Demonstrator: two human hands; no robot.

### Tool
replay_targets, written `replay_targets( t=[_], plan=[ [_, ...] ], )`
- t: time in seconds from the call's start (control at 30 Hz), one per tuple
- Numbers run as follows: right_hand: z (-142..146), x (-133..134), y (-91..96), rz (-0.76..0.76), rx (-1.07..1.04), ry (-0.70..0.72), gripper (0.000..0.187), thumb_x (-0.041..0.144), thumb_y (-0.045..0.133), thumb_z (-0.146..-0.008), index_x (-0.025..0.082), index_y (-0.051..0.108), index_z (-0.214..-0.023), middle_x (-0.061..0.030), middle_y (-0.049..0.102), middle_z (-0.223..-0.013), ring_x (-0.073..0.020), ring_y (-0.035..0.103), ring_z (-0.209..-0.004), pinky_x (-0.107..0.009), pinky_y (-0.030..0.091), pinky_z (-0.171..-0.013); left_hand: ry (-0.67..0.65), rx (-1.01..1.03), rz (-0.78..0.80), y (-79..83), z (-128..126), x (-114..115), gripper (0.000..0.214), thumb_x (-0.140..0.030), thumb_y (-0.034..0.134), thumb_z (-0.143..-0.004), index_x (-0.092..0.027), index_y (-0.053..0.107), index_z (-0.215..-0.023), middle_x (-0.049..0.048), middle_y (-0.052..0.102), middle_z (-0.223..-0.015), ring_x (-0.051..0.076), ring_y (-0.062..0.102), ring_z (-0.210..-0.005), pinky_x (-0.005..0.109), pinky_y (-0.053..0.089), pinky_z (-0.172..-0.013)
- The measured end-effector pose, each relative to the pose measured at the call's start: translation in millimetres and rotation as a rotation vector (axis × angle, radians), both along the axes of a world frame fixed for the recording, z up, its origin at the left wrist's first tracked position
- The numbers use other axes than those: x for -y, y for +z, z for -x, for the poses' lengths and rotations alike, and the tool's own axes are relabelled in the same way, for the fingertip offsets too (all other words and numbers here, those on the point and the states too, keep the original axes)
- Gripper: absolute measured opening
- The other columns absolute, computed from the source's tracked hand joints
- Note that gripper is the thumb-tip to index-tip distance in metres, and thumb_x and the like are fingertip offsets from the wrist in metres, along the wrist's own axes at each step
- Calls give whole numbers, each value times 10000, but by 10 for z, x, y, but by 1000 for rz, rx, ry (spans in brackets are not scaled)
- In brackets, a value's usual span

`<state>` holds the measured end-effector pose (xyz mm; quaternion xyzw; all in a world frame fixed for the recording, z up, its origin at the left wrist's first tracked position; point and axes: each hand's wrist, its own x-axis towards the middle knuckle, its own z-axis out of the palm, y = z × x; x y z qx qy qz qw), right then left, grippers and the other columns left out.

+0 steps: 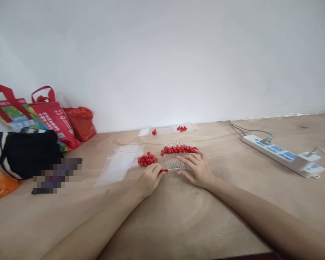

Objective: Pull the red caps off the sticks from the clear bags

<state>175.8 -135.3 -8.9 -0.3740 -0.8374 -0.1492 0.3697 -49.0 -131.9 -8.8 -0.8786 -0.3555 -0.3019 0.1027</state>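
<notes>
Pinching red cap: left hand | right hand on clear tubes

Bare all the way to the frame's lower edge: two slim forearms, smooth and tapering toward narrow wrists. Ending in a left hand and a right hand (both bare as well), slender-fingered; nails too small to make out.
</notes>
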Motion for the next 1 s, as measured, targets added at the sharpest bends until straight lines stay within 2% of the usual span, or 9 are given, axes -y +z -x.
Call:
replay_targets(
  t=[0.17,0.4,0.5,0.57,0.63,0.77,1.0],
  plan=[
    [25,33,2,-53,18,37,185,364,496,-813,266,637,-881,9,639,-763,-131,518,-776,-406,195,-938,2,15,8,13,-6,-13,176,-262,354,-878,-179,477,-784,36,542,-752,155,535,-717,282,457,-652],
    [91,-43,-71,-84,111,24,193,294,440,-852,251,625,-890,17,611,-651,-128,506,-743,-432,154,-953,-39,24,-28,15,-62,-34,211,-294,373,-874,-166,532,-822,52,584,-766,157,543,-734,289,451,-690],
    [131,-56,-91,-106,115,21,203,268,427,-856,236,627,-840,23,583,-609,-118,485,-701,-414,172,-946,-59,-70,-40,49,-76,-50,265,-341,433,-847,-172,539,-1021,88,608,-968,204,538,-920,358,416,-798],
    [143,-52,-87,-124,106,28,198,264,431,-852,229,625,-827,24,575,-606,-114,472,-686,-402,185,-937,-78,-139,-51,61,-73,-65,288,-333,447,-843,-207,530,-1088,89,560,-1135,232,478,-1067,418,358,-880],
    [143,-39,-71,-139,105,45,201,264,428,-851,228,622,-815,27,565,-588,-113,463,-674,-397,190,-928,-83,-154,-69,60,-67,-73,227,-286,438,-853,-231,577,-1024,67,534,-1194,229,439,-1131,444,308,-930],
    [113,-6,-31,-169,118,82,224,257,409,-856,224,610,-763,37,552,-549,-107,448,-642,-397,186,-916,-84,-140,-92,71,-51,-43,181,-229,449,-843,-218,628,-822,38,589,-1126,212,455,-1127,456,266,-965],
    [68,32,-20,-198,109,132,185,249,439,-839,224,603,-757,58,544,-520,-95,444,-637,-383,168,-925,-105,-155,-147,105,-46,39,162,-209,476,-826,-238,619,-756,-17,642,-1013,211,499,-1066,475,243,-952]
  ],
)
